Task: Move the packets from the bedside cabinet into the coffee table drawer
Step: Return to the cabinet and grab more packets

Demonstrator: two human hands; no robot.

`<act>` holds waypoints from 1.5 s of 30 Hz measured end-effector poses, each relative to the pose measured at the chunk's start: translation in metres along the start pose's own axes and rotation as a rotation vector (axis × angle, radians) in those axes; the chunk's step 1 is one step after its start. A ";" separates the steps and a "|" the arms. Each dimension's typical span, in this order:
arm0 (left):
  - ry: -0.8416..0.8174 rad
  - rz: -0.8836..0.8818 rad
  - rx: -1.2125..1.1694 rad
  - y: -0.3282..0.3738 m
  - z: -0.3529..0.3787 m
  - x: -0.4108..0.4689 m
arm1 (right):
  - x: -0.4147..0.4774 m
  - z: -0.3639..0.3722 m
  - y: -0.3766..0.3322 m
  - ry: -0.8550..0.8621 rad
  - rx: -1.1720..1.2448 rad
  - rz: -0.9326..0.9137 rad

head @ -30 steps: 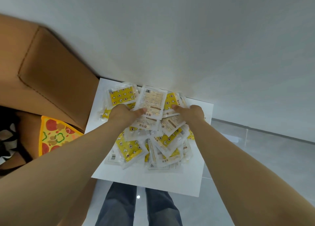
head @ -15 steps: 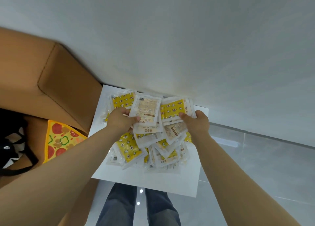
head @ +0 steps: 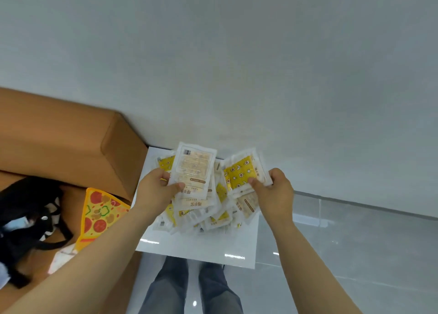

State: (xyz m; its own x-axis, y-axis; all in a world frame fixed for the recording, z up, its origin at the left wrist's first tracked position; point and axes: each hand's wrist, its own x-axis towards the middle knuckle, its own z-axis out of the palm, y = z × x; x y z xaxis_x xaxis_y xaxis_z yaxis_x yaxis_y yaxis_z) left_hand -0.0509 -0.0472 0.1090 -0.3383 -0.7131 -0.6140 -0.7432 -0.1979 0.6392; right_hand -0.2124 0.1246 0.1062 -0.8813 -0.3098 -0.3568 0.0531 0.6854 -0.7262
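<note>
Clutching packets point(head: 198, 207) over cabinet point(head: 196, 249): left hand point(head: 155, 191), right hand point(head: 273, 191)

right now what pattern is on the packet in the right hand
Yellow packet with white stars, head view.

Bedside cabinet point(head: 194, 249): white glossy top, standing against the wall point(head: 237, 65) on a grey tiled floor point(head: 331, 242). Contents: one loose heap of flat packets point(head: 208, 215), white and yellow-patterned, overlapping, spread across the far and middle part of the top.
</note>
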 end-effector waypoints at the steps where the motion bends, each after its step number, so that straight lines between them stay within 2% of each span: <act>1: 0.006 0.020 0.003 0.006 -0.003 -0.011 | -0.006 -0.012 -0.009 0.010 -0.007 -0.039; 6: 0.060 0.135 -0.025 0.039 -0.023 -0.067 | -0.041 -0.077 -0.050 0.047 -0.067 -0.244; 10: 0.099 0.260 -0.096 0.075 -0.041 -0.108 | -0.071 -0.132 -0.081 0.067 -0.099 -0.333; 19: 0.003 0.632 -0.117 0.162 -0.082 -0.175 | -0.155 -0.216 -0.143 0.351 -0.089 -0.469; 24: -0.153 0.790 -0.161 0.200 -0.096 -0.208 | -0.205 -0.248 -0.160 0.546 -0.093 -0.464; 30: -0.349 0.928 -0.135 0.223 -0.077 -0.250 | -0.268 -0.286 -0.139 0.752 -0.165 -0.393; 36: -0.575 1.041 -0.130 0.244 -0.027 -0.322 | -0.341 -0.349 -0.110 0.947 -0.256 -0.325; 45: -0.959 1.161 -0.201 0.249 0.077 -0.487 | -0.483 -0.453 -0.044 1.270 -0.362 -0.232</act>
State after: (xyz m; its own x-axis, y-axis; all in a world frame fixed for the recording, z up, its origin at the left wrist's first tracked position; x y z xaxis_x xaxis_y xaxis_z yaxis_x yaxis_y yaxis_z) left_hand -0.1161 0.3023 0.5316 -0.9576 0.1440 0.2494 0.2530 0.0066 0.9675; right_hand -0.0017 0.5421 0.5770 -0.6859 0.2453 0.6851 -0.1081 0.8966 -0.4294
